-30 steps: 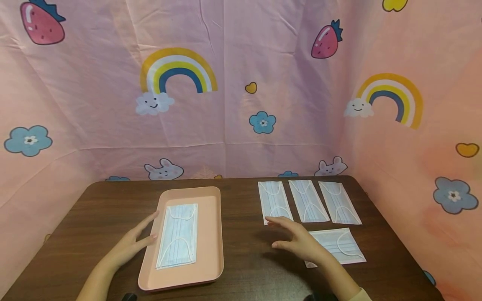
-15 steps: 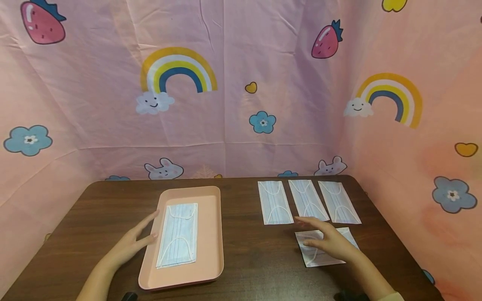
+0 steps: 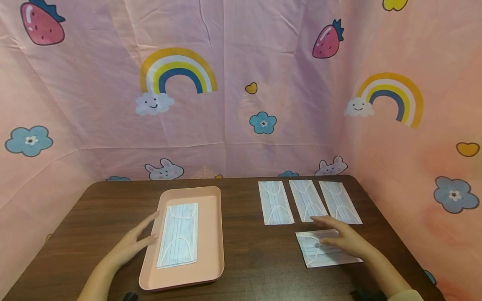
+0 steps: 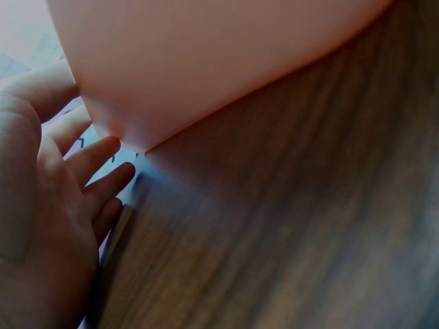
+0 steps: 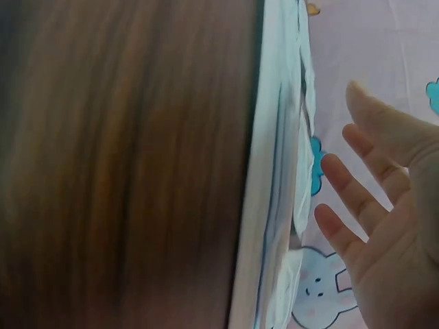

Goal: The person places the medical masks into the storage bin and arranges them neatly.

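Observation:
A pink tray (image 3: 209, 251) stands on the left half of the table, with a pale blue pleated face mask (image 3: 177, 238) lying lengthwise in it. My left hand (image 3: 126, 246) rests its straight fingertips against the tray's left side; the left wrist view shows the fingers at the tray wall (image 4: 206, 62). On the right, a face mask (image 3: 320, 258) lies crosswise on the table. Above it hovers my right hand (image 3: 344, 240), fingers relaxed and holding nothing, hiding the mask's far right part. In the right wrist view, the fingers are apart from the mask edge (image 5: 264, 178).
Behind the crosswise mask, three more masks lie in a row: a left mask (image 3: 276, 202), a middle mask (image 3: 306, 200) and a right mask (image 3: 339, 202). A patterned pink cloth (image 3: 233, 146) hangs behind the dark wooden table (image 3: 256, 267) and at its sides.
My right hand has moved right, from left of the crosswise mask to above it, uncovering the mask's left end. The left hand and the tray stay where they were.

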A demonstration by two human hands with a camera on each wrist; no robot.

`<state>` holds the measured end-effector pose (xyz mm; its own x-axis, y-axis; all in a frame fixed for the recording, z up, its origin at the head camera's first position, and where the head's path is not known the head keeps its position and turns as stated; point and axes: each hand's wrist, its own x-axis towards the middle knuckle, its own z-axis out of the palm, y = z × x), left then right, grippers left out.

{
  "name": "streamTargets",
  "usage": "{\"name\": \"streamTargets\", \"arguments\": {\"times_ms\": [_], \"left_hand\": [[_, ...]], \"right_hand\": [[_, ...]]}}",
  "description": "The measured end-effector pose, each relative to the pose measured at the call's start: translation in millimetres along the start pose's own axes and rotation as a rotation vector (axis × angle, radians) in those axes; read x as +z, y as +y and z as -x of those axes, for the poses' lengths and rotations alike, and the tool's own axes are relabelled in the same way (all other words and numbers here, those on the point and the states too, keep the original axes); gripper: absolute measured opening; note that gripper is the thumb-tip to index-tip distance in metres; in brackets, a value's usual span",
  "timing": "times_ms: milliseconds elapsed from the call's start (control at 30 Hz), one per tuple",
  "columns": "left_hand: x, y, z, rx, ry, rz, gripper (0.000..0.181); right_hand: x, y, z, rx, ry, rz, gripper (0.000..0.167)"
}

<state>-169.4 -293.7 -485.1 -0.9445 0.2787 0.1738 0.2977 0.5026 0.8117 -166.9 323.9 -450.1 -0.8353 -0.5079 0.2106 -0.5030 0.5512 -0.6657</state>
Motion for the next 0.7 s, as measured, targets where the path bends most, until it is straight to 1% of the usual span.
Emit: {"name": "streamTargets", "arguments": {"times_ms": [133,200,367,533,600,700], "left_hand": [[0.3,-0.3,0.4,-0.007,-0.002,0.002,0.067],[0.5,-0.8,0.6,-0.010,-0.003,-0.001,0.067],[0.7,-2.1,0.9,-0.021,-0.005,-0.014,0.067],[1.1,-2.7,1.0,-0.023,-0.002,-0.003,0.067],[1.4,-3.1,1.0,-0.020,-0.002,0.000,0.067],[1.6,-3.3,1.2,-0.016,-0.002,-0.004,0.067]], "right_hand": [[-5,8,1.8,0.028,-0.022,0.033,0.059],[-7,13,2.2,0.029,-0.035,0.042,0.059],[-9,23,2.1,0.040,-0.061,0.008,0.058],[-11,30,0.7,0.064,-0.078,-0.027,0.054],[-11,31,-0.1,0.053,-0.081,-0.036,0.051],[-11,33,-1.1,0.012,-0.089,-0.039,0.048]]}}
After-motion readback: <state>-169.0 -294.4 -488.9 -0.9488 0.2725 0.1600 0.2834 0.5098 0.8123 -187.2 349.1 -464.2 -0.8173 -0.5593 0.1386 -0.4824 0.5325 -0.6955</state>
